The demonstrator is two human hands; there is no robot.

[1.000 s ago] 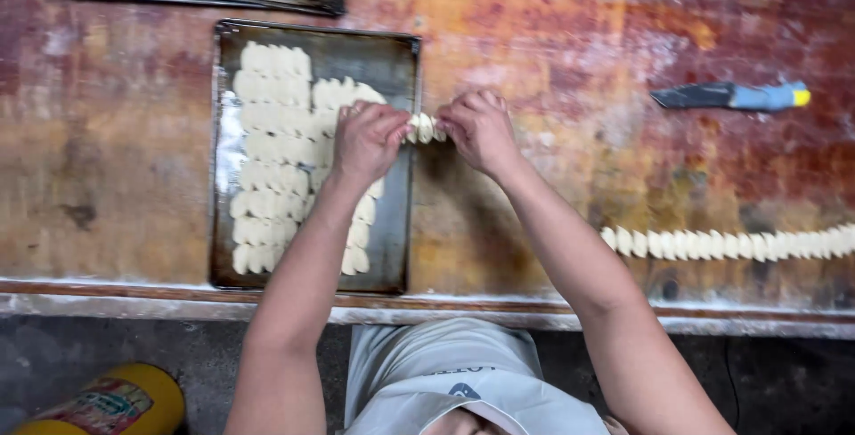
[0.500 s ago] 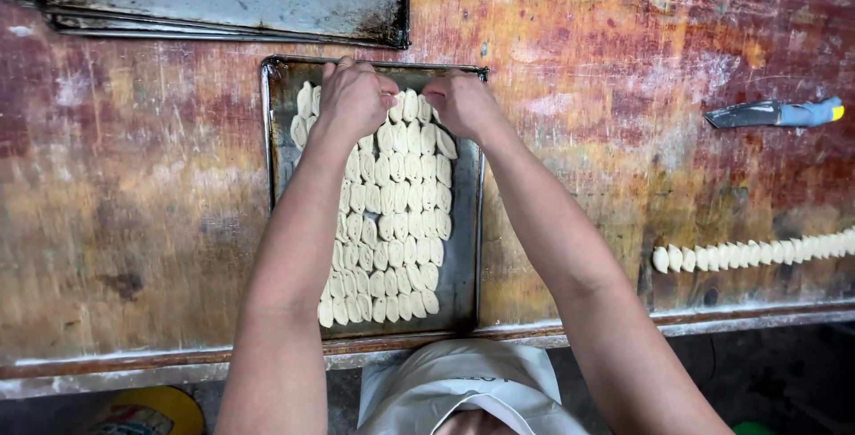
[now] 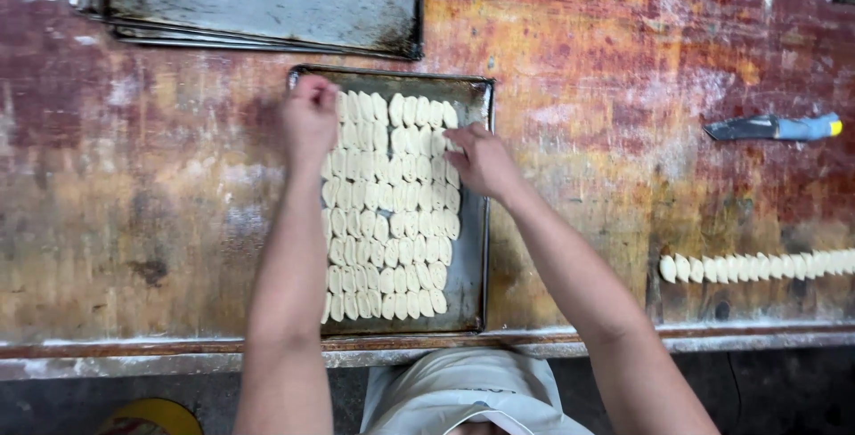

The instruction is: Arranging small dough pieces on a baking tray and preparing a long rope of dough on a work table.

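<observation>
Worn, reddish table (image 3: 134, 221) carries a metal tray (image 3: 472, 257) filled with rows of pale dough pieces (image 3: 392, 212). Left hand (image 3: 309, 119), fingers curled, rests on the top-left pieces; whether it grips one I cannot tell. Right hand (image 3: 481, 161) presses loosely curled fingers on the right column, while a dough row (image 3: 757, 266) and knife (image 3: 775, 127) lie well apart.

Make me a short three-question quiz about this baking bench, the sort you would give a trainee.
1. True or false: both hands are over the baking tray.
2. Which hand is at the tray's far corner: A left hand, B right hand?
3. What lies along the worktop on the person's right?

Key: 1 true. 2 A. 3 A row of cut dough pieces, with a blue-handled scraper beyond it.
</observation>
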